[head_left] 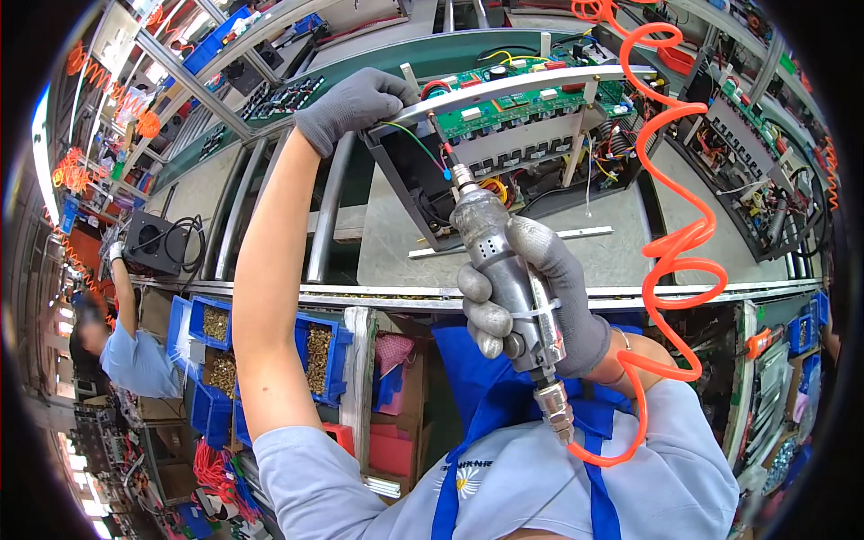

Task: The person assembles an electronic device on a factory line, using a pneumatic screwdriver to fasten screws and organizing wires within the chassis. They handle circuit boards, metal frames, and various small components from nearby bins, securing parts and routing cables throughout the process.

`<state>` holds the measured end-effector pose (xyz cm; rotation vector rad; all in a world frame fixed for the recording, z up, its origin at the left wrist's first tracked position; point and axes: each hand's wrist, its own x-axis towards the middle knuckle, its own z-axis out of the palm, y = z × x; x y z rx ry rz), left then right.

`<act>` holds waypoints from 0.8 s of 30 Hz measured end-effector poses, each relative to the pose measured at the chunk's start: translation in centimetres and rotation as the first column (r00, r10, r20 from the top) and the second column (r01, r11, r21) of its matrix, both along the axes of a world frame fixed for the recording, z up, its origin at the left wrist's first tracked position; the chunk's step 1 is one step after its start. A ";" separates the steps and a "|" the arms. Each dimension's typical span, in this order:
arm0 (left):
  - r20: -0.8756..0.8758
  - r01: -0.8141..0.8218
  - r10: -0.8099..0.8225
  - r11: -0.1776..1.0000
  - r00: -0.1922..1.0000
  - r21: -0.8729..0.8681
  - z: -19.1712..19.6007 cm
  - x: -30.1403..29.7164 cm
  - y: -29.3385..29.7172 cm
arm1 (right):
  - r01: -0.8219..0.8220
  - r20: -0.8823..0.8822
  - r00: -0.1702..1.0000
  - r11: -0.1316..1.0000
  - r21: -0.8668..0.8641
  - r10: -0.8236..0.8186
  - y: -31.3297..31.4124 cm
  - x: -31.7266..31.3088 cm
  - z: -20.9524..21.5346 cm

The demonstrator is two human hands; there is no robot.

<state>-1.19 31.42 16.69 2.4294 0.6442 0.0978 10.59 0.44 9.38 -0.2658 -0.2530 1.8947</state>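
Item: open electronics chassis (pixel 504 153) on grey conveyor bench (pixel 396 243), tilted up w/ its far side raised; green circuit board (pixel 531 94) inside, plus a row of black components and yellow, red, green wiring. Left hand (pixel 355 103), grey knit glove, arm stretched fwd, fingers wrapped over the chassis' upper-left corner and the end of a pale metal bar (pixel 522 85) lying across the top; grip closed on the edge. Right hand (pixel 531 297), grey glove, fist fully closed round a silver pneumatic screwdriver (pixel 504 270); tool held approx. upright, bit end at the chassis front edge near a blue-tipped wire, exact contact pt. can't be told. Orange coiled air hose (pixel 675 243) runs from the tool's base fitting, loops right and up past the top of view. Bench front: metal rail, below it blue bins (pixel 315 355) w/ brass-coloured screws, red and pink cartons beside them. Right of bench: a 2nd open unit (pixel 756 171) w/ boards and wiring. Far left: another person (pixel 135 351) in pale blue shirt, gloved hand raised to a black box w/ fan grille (pixel 155 241). Wearer: pale blue shirt, blue apron straps.
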 end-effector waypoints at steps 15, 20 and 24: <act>0.101 -0.025 0.021 0.999 0.995 0.038 -0.9 0.1 -1.1 | 0.009 0.082 0.997 1.000 -0.013 -0.008 -0.1 0.1 0.3; 0.055 -0.073 0.069 0.995 0.996 0.067 -0.8 0.4 -1.3 | 0.021 0.115 0.993 1.000 -0.023 -0.018 0.1 0.0 0.5; 0.065 -0.006 -0.002 0.992 0.998 0.129 -1.3 0.0 -0.2 | 0.036 0.075 0.997 0.999 -0.029 -0.034 0.5 -0.1 0.5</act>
